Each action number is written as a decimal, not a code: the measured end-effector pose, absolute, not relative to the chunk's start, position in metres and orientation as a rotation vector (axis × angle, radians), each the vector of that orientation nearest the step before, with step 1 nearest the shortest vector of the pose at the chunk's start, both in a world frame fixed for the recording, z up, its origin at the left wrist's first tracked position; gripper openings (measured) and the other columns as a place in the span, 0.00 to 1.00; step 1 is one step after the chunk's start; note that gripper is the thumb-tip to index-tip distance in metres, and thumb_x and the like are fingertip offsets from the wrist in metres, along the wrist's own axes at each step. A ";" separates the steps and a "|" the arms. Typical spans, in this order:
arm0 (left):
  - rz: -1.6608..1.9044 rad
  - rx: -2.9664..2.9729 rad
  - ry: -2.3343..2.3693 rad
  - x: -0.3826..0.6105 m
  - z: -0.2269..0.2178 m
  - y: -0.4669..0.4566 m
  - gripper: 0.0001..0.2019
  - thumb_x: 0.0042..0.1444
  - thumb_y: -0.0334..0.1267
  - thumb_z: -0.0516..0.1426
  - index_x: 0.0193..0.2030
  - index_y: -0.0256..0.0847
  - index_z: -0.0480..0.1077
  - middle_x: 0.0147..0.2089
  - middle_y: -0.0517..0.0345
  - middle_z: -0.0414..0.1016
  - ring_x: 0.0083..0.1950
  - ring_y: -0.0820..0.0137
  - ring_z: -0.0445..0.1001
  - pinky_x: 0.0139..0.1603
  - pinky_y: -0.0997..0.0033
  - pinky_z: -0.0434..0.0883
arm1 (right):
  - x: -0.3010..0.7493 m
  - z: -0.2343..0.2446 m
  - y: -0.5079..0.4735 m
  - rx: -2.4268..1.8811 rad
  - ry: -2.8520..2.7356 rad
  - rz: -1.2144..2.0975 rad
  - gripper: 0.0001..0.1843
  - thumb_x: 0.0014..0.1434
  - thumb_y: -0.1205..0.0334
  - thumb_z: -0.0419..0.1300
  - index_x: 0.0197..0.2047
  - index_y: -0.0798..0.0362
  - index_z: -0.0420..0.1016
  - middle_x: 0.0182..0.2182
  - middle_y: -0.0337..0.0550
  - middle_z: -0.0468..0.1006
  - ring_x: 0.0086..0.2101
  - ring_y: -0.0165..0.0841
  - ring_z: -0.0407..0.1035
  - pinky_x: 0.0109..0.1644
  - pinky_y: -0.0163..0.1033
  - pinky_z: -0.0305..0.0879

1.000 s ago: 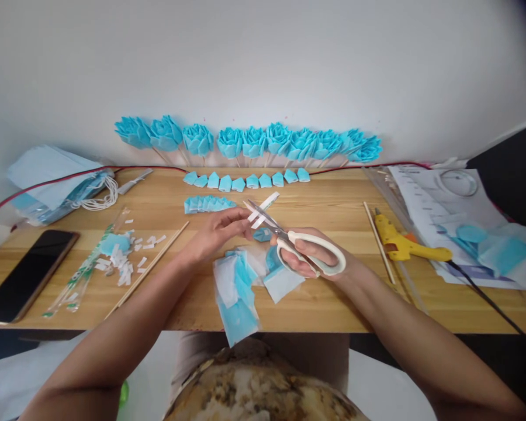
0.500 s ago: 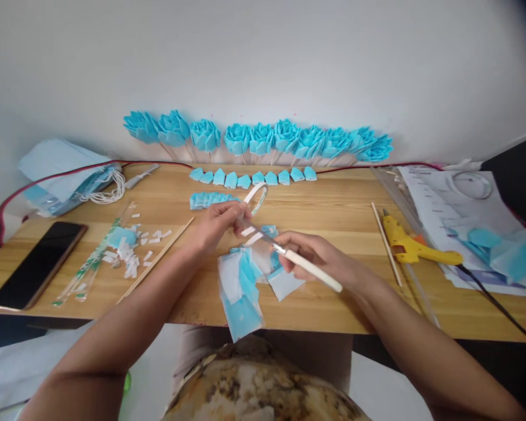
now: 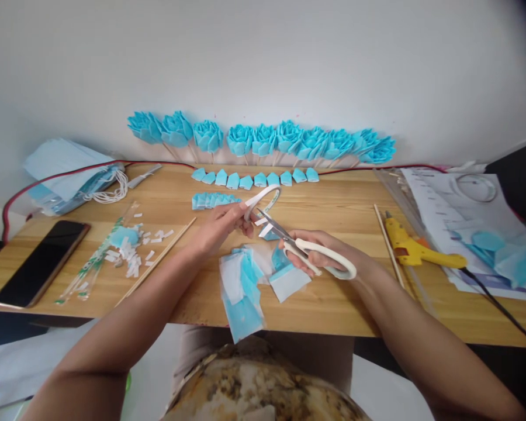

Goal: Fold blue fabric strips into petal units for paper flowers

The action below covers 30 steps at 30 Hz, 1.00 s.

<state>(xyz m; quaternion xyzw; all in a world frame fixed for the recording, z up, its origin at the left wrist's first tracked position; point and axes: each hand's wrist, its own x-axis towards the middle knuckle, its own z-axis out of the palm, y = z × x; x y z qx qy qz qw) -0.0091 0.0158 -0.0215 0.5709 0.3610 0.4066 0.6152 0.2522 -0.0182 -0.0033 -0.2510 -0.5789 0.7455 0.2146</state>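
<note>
The left hand's (image 3: 221, 227) fingertips are partly lost behind the white strip (image 3: 255, 199) they pinch, thumb and fingers pressed together; the strip loops up and over in front of the hand. The right hand (image 3: 319, 248) is curled around the cream handles of the scissors (image 3: 291, 241), some fingers concealed by the grips. Short white bars cross near the blades, but whether these belong to the strip, and whether the blades touch it, I cannot tell.

The left hand masks the far end of the pleated blue row (image 3: 208, 201), and its forearm covers part of a wooden stick (image 3: 169, 245). The glue gun's black cord (image 3: 502, 304) runs out of the frame at right (its plug end cannot be seen).

Below the hands, a blue-and-white piece (image 3: 243, 316) overhangs the table's (image 3: 342, 202) front edge. Wood grain shows between the right forearm and the yellow glue gun (image 3: 407, 242), leaving room sideways; at the back, the folded blue pieces (image 3: 260, 179) and flowers (image 3: 263, 140) line the wall side.
</note>
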 end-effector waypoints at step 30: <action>0.849 1.426 0.889 -0.001 -0.003 0.007 0.23 0.61 0.58 0.57 0.34 0.36 0.75 0.30 0.52 0.77 0.37 0.64 0.74 0.45 0.65 0.70 | 0.235 -0.013 -0.027 -0.656 -1.309 2.054 0.25 0.61 0.38 0.62 0.44 0.54 0.72 0.21 0.32 0.67 0.16 0.21 0.54 0.17 0.29 0.51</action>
